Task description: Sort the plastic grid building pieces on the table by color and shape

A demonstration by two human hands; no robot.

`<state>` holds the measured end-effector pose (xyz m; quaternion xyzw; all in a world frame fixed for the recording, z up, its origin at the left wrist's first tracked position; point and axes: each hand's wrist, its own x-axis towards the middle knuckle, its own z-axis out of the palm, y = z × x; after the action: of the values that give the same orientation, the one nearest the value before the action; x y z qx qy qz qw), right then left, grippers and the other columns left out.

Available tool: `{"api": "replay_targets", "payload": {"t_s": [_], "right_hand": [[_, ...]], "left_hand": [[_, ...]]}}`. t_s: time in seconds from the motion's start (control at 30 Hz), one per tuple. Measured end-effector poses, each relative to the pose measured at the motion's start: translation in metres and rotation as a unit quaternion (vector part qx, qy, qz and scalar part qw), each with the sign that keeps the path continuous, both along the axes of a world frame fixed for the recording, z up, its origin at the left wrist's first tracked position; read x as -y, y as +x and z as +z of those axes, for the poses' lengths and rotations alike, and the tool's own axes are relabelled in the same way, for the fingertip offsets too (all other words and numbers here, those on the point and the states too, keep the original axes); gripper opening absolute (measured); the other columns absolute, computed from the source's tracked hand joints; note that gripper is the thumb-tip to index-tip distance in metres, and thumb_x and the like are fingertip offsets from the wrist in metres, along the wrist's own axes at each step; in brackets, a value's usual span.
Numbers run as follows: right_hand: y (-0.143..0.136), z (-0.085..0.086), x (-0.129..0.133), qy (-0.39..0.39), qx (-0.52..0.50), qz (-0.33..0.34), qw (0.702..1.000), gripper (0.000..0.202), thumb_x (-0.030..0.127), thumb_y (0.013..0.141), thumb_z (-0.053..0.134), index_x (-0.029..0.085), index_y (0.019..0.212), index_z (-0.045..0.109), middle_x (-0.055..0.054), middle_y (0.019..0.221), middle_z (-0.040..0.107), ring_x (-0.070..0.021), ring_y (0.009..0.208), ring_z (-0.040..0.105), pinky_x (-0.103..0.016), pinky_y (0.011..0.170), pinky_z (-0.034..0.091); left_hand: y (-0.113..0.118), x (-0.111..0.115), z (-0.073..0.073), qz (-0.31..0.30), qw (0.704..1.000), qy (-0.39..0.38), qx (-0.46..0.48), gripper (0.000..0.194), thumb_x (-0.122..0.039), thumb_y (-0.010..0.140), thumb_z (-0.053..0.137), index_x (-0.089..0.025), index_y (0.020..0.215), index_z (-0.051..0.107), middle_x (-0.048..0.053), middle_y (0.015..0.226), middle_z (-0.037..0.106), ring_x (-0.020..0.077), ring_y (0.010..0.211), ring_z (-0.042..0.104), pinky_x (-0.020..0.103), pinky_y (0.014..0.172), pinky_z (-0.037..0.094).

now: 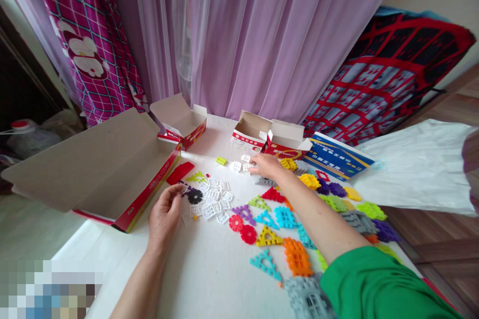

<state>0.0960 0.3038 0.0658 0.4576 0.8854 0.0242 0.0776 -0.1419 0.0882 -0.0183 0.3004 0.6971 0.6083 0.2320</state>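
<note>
Over the left part of the white table, my left hand (165, 215) has its fingertips pinched together at a small white plastic window piece (184, 189). A black round building piece (195, 196) lies just right of those fingertips, next to a loose pile of white window pieces (212, 199). My right hand (265, 165) reaches to the far side, thumb and fingers closed at a white window piece (247, 168). Another white window piece (237, 166) stands left of it, and a yellow-green block (220, 161) lies farther left.
A large open carton (149, 184) stands at the left. Smaller open boxes (192, 132) (249, 134) line the back, beside a blue printed box (335, 157). Colourful interlocking pieces, including an orange one (297, 257) and a turquoise triangle (266, 263), spread under my right arm.
</note>
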Motion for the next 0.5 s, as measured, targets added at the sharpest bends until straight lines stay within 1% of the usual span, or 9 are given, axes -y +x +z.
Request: {"api": "replay_targets", "payload": {"t_s": [0.1, 0.27, 0.43, 0.5], "right_hand": [[-0.003, -0.004, -0.006, -0.007, 0.016, 0.003, 1.0, 0.035, 0.045, 0.083, 0.06, 0.026, 0.11, 0.07, -0.005, 0.113, 0.069, -0.0222, 0.102, 0.063, -0.027, 0.076, 0.044], [-0.007, -0.007, -0.006, -0.018, 0.022, -0.002, 1.0, 0.034, 0.044, 0.084, 0.059, 0.025, 0.11, 0.07, -0.006, 0.115, 0.069, -0.0237, 0.104, 0.063, -0.028, 0.077, 0.045], [-0.004, -0.004, -0.001, -0.008, 0.006, -0.014, 1.0, 0.033, 0.045, 0.086, 0.055, 0.024, 0.108, 0.07, -0.007, 0.115, 0.068, -0.0238, 0.104, 0.063, -0.028, 0.077, 0.044], [-0.005, -0.002, 0.007, -0.001, -0.012, -0.022, 1.0, 0.031, 0.042, 0.089, 0.051, 0.025, 0.108, 0.07, -0.006, 0.114, 0.069, -0.0227, 0.104, 0.062, -0.028, 0.078, 0.044]], "left_hand": [[0.0, 0.0, -0.001, -0.003, 1.0, 0.0, -0.002, 0.036, -0.044, 0.074, 0.055, -0.021, 0.098, 0.067, 0.007, 0.103, 0.072, 0.0233, 0.098, 0.066, 0.04, 0.096, 0.047], [0.001, 0.0, 0.001, 0.002, 1.0, -0.004, -0.002, 0.036, -0.044, 0.073, 0.055, -0.021, 0.097, 0.067, 0.007, 0.103, 0.072, 0.0234, 0.097, 0.067, 0.04, 0.096, 0.048], [0.001, 0.001, 0.001, 0.005, 1.0, -0.002, -0.004, 0.035, -0.044, 0.074, 0.055, -0.021, 0.097, 0.067, 0.006, 0.103, 0.072, 0.0229, 0.098, 0.066, 0.039, 0.096, 0.047], [0.001, 0.001, 0.0, 0.004, 1.0, -0.002, -0.002, 0.035, -0.043, 0.074, 0.055, -0.021, 0.097, 0.067, 0.006, 0.103, 0.072, 0.0229, 0.098, 0.066, 0.04, 0.097, 0.047]]}}
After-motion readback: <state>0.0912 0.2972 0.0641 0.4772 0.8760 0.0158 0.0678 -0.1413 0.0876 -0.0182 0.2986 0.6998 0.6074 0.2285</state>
